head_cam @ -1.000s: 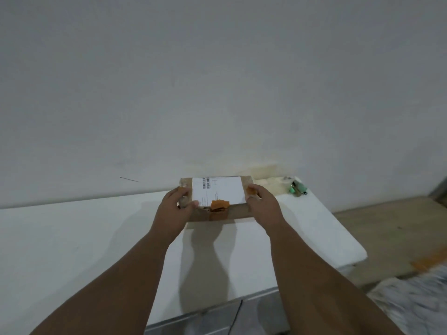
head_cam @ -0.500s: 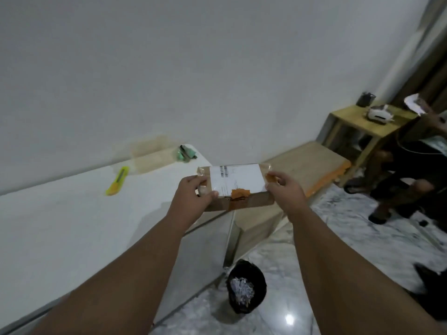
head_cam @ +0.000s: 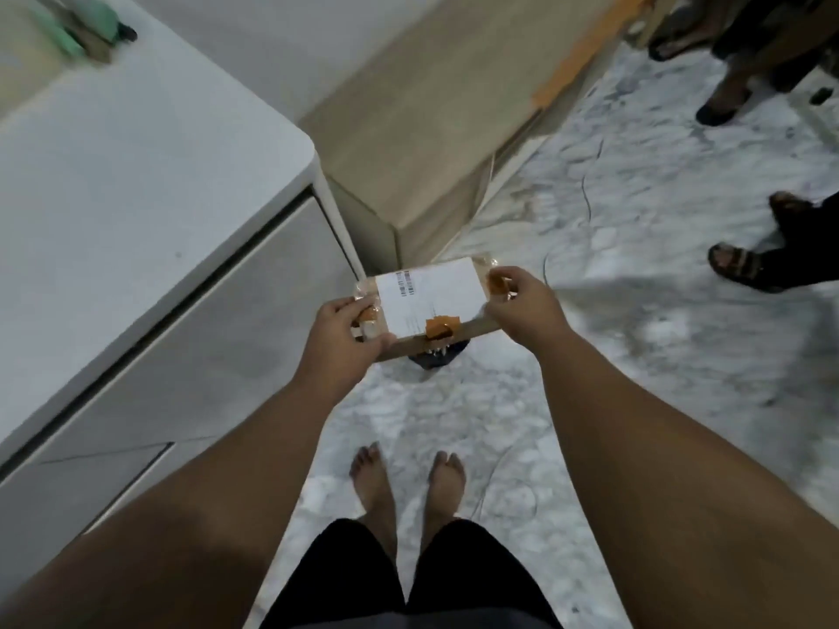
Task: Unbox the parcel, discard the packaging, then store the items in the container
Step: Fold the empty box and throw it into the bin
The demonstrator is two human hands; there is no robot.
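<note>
A flat brown cardboard parcel [head_cam: 431, 297] with a white shipping label and orange tape scraps is held in the air over the marble floor. My left hand [head_cam: 347, 338] grips its left end. My right hand [head_cam: 522, 306] pinches its right end at an orange tape piece. Directly under the parcel, a small black bin [head_cam: 438, 358] on the floor is mostly hidden; only its near rim shows.
A white cabinet [head_cam: 136, 183] with drawers stands to my left, a green item [head_cam: 86, 25] lying on its far corner. A low wooden platform [head_cam: 436, 129] sits behind the parcel. Another person's sandalled feet [head_cam: 744, 265] are at the right. My bare feet [head_cam: 408, 483] are below.
I turned away from the cabinet top and looked down. The parcel, gripped in both hands throughout, moved off the cabinet top and now hangs over the black bin on the floor.
</note>
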